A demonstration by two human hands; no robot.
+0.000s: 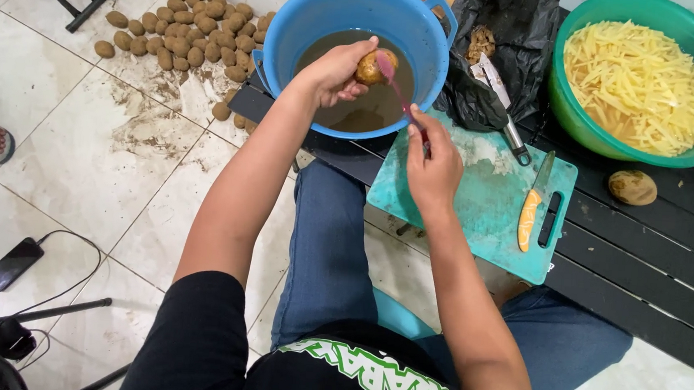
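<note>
Blue basin (294, 26) at top centre holds murky brown water; the left hand (332, 72) closes around a potato (368, 67) above it, so peelings drop in. The right hand (433, 167) clasps a pink-handled peeler (397, 87) against the potato. Upper right, a green bowl (572, 114) brims with cut potato strips (636, 82).

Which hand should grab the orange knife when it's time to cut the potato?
Probably the right hand. It is over the teal cutting board, nearer the orange-handled knife, though it now holds a peeler. The left hand holds the potato over the blue basin.
</note>
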